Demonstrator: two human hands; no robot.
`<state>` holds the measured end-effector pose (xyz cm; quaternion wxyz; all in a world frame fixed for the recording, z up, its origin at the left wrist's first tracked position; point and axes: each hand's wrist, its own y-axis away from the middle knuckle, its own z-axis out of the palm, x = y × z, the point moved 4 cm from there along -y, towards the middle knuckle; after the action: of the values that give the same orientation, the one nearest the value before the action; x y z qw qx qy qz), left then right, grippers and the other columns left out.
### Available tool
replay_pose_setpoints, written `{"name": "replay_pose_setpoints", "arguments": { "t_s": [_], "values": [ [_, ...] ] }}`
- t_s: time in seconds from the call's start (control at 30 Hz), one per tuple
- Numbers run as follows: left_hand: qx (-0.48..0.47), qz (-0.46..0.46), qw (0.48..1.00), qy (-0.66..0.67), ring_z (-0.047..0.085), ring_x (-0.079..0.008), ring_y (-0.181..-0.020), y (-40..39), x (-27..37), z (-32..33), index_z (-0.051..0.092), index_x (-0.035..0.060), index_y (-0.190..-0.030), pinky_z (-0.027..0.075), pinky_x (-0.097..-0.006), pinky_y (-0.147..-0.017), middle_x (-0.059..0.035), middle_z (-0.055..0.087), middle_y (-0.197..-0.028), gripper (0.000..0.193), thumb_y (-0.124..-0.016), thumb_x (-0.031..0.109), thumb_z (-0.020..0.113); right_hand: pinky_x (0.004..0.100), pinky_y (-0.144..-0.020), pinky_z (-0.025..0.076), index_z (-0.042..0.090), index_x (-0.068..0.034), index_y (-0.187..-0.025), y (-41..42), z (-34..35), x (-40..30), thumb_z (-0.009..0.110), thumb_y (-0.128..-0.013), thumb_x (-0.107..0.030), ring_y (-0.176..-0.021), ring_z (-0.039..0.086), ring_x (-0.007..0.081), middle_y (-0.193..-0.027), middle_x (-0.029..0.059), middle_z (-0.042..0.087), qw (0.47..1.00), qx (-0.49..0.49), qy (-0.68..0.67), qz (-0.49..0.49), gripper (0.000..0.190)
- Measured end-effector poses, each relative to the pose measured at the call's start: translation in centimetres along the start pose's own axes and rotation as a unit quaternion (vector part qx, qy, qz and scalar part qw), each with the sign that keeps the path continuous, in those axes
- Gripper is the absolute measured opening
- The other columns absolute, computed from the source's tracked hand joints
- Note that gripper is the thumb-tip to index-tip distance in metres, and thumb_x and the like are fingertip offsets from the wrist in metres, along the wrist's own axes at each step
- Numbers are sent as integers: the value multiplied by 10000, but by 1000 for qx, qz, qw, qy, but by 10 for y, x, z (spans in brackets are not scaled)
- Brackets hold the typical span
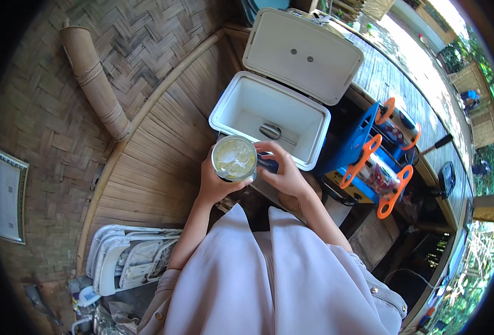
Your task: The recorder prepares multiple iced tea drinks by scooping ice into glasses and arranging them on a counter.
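Note:
My left hand [216, 186] is wrapped around a glass [234, 157] that holds ice and a pale yellowish liquid. I look almost straight down into its mouth. On the glass's right side my right hand [286, 171] hovers with curved, parted fingers; the index fingertip is close to the rim, and whether it touches I cannot tell. Just beyond both hands stands a white cooler box [217, 119], its lid [303, 54] tipped back. A metal scoop [270, 131] lies on the cooler's floor.
Right of the cooler is a blue machine [362, 138] with orange handles. Bamboo slats [159, 155] and a woven wall [42, 96] with a bamboo tube [96, 83] are on the left. White folded chairs [113, 255] stand lower left. A slatted counter [406, 92] runs along the right.

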<state>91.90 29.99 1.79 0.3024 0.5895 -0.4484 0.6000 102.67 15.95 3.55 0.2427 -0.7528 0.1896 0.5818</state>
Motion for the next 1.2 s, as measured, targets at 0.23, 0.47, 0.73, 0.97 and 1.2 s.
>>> {"name": "replay_pose_setpoints", "arguments": {
  "t_s": [0.23, 0.47, 0.73, 0.97, 1.2],
  "values": [
    [-58, 18, 998, 20, 583, -155, -931, 20, -1, 14, 504, 29, -1100, 459, -302, -846, -72, 594, -996, 686, -533, 210, 846, 383, -928, 425, 457, -41, -1237, 51, 21, -17, 742, -650, -79, -1075, 530, 241, -1189, 113, 532, 999, 44, -17, 2, 653],
    [-108, 38, 993, -21, 604, -185, -934, 51, 14, 24, 497, 44, -1110, 471, -322, -843, -88, 608, -1007, 703, -531, 239, 845, 379, -917, 441, 428, -32, -1264, 93, 36, -21, 757, -652, -90, -1116, 493, 200, -1197, 97, 513, 996, 91, -22, 11, 697],
    [-99, 78, 992, -30, 607, -192, -941, 73, 41, 38, 488, 55, -1128, 472, -325, -844, -90, 609, -1018, 723, -532, 256, 845, 373, -898, 475, 457, -40, -1255, 122, 32, -32, 766, -632, -67, -1105, 507, 203, -1216, 94, 507, 994, 102, -36, -8, 696],
    [-48, 79, 995, -37, 601, -181, -943, 97, 58, 36, 497, 51, -1130, 464, -320, -854, -89, 607, -1015, 715, -536, 252, 842, 365, -889, 478, 470, -35, -1244, 124, 32, -41, 794, -614, -91, -1106, 505, 197, -1200, 88, 509, 998, 36, -47, -34, 710],
    [88, 36, 995, -44, 577, -165, -980, 161, 83, 10, 494, 36, -1149, 445, -310, -880, -89, 599, -1039, 742, -529, 247, 844, 366, -874, 487, 470, -14, -1241, 124, 69, -63, 811, -589, -97, -1104, 507, 204, -1195, 94, 506, 992, -92, -55, -65, 740]
  ]
}}
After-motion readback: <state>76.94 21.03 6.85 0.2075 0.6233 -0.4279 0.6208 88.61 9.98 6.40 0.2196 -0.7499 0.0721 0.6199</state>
